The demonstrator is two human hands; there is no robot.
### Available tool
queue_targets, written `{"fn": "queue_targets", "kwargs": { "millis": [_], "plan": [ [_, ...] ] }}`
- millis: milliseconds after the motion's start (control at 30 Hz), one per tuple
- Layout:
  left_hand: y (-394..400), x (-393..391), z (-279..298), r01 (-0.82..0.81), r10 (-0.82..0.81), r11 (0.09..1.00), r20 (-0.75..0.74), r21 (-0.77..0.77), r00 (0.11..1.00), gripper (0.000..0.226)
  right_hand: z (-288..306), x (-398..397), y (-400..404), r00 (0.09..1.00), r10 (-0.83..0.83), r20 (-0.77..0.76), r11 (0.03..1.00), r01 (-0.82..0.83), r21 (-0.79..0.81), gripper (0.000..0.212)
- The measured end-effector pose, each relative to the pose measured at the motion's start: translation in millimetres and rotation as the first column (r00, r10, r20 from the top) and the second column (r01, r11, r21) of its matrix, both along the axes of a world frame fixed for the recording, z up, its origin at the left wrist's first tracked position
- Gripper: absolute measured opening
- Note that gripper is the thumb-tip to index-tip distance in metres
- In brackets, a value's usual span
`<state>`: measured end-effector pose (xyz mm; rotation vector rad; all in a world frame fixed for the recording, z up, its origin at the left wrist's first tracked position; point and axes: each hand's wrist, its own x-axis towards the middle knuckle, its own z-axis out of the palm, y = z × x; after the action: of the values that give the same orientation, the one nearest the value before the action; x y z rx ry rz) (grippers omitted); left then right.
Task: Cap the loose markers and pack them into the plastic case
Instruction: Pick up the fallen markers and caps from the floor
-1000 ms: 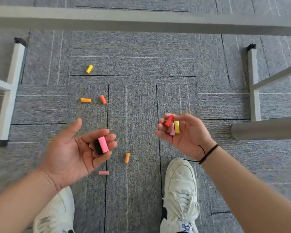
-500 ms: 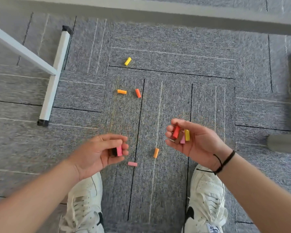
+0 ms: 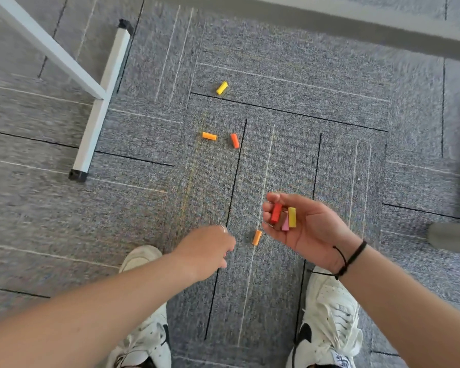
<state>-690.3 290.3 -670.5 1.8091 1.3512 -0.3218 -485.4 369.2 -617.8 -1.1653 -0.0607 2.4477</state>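
Observation:
Small marker caps lie on the grey carpet: a yellow cap farthest away, an orange cap beside a red-orange cap, and another orange cap between my hands. My right hand is palm up and cups a red cap, a pink cap, a yellow cap and a dark one. My left hand reaches down to the carpet, its back toward me and its fingers curled. What it holds is hidden. No marker bodies or plastic case are in view.
A white table leg with black end caps stands at the left. A grey bar runs across the top and a grey foot juts in at the right. My white shoes stand at the near edge.
My left hand, holding a pink and a dark cap, turned palm down and dropped toward the carpet, covering the pink cap there. My right hand stayed cupped. The view swung left.

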Motion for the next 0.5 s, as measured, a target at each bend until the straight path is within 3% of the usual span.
{"fn": "queue_targets", "kwargs": {
  "millis": [167,233,300,333,400,433,500],
  "plan": [
    [2.5,-1.4,-10.7,0.186,-0.174,0.977,-0.113,0.101,0.978,0.015,-4.7,2.2,-1.7,0.999,-0.002,0.036,1.0,0.003,-0.027,0.017],
    [6.4,-5.8,-12.2,0.083,-0.083,0.996,-0.038,0.015,0.996,0.015,-5.8,4.9,-2.1,0.998,-0.005,0.055,0.999,0.007,-0.037,0.017],
    [13.9,-12.2,-7.9,-0.161,0.177,0.972,0.083,-0.17,0.981,0.011,-6.8,8.5,-2.4,0.997,0.002,0.078,0.999,0.001,-0.035,0.016],
    [17.4,-15.7,-2.1,-0.309,0.364,0.903,0.148,-0.299,0.919,0.005,-7.4,10.7,-2.9,0.996,0.007,0.091,0.999,-0.004,-0.033,0.015],
    [25.0,-21.9,16.7,-0.487,0.741,0.61,0.234,-0.625,0.629,0.017,-8.1,15.9,-4.2,0.994,0.018,0.104,0.999,-0.015,-0.028,0.015],
    [27.7,-25.1,27.1,-0.471,0.859,0.458,0.238,-0.754,0.453,0.025,-7.9,18.4,-4.8,0.995,0.017,0.094,0.999,-0.015,-0.028,0.017],
    [31.3,-29.6,47.5,-0.364,0.949,0.303,0.242,-0.881,0.203,0.029,-7.0,23.8,-5.3,0.998,0.003,0.057,0.999,-0.001,-0.036,0.023]
  ]
}}
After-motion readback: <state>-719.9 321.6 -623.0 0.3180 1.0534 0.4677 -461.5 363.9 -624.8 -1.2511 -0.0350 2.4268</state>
